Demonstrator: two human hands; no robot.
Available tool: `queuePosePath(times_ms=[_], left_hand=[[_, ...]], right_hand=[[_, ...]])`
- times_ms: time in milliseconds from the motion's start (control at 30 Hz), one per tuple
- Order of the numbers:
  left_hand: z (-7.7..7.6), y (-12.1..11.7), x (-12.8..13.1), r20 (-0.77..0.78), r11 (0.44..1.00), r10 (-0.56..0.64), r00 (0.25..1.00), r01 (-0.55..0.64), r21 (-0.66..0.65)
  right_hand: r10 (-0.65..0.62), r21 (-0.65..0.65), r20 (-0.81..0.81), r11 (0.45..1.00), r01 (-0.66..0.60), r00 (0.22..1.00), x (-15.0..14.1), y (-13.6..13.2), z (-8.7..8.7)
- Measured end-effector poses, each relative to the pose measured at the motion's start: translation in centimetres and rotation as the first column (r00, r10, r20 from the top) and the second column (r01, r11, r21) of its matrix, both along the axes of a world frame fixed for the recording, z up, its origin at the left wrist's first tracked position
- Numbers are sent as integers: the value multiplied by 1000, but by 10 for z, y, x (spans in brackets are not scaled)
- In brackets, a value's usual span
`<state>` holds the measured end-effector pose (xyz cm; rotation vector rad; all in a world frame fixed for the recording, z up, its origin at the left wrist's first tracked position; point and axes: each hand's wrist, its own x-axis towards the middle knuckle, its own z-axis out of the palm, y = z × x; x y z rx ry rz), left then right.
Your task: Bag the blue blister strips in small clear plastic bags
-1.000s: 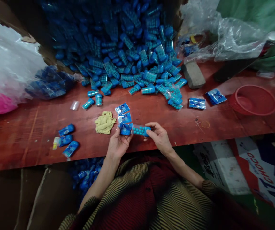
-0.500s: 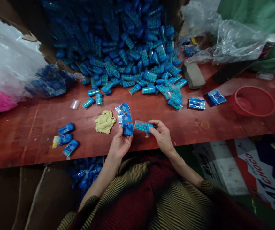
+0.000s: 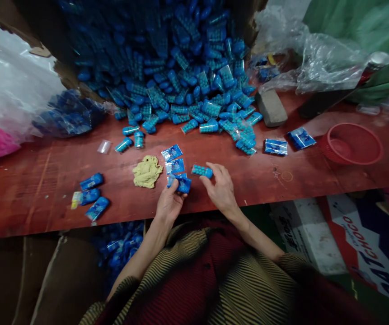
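My left hand (image 3: 170, 204) is closed on a blue printed label (image 3: 182, 183) at the near edge of the red table (image 3: 45, 180). Just to its right, my right hand (image 3: 219, 187) pinches a small clear packet of blue candy balls (image 3: 201, 171). Two more blue labels (image 3: 173, 159) lie flat on the table just beyond the left hand. A crumpled yellow cloth (image 3: 147, 171) lies to the left of those labels. A big heap of the same blue candy packets (image 3: 187, 76) fills the back of the table.
Three labelled packets (image 3: 91, 196) lie at the left. Label stacks (image 3: 276, 146) and a red basket (image 3: 352, 144) sit at the right, a grey block (image 3: 270, 107) and clear plastic bags (image 3: 319, 54) behind. A box of blue packets (image 3: 119, 246) stands under the table.
The two hands have drawn apart: the right hand carried the candy packet up and away from the label, and the left hand shifted slightly with the label.
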<state>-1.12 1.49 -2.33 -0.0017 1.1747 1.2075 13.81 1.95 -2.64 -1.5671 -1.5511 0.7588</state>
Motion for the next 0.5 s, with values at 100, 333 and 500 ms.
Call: queuePosePath(times_ms=[100,333,500], left_hand=[[2,-2,3,7,995,-67,998,67,76],[2,-5,-6,-40,984,-138,990,141,107],[-4,-5,-12,41,996,-77,996,79,-36]], right_hand=[[157,-106,-285,975,-193,946,-15,1,3],[143,-135,-441,965,-223,886,-26,6,-11],[206,-25,0,978,-206,978,-4,7,-1]])
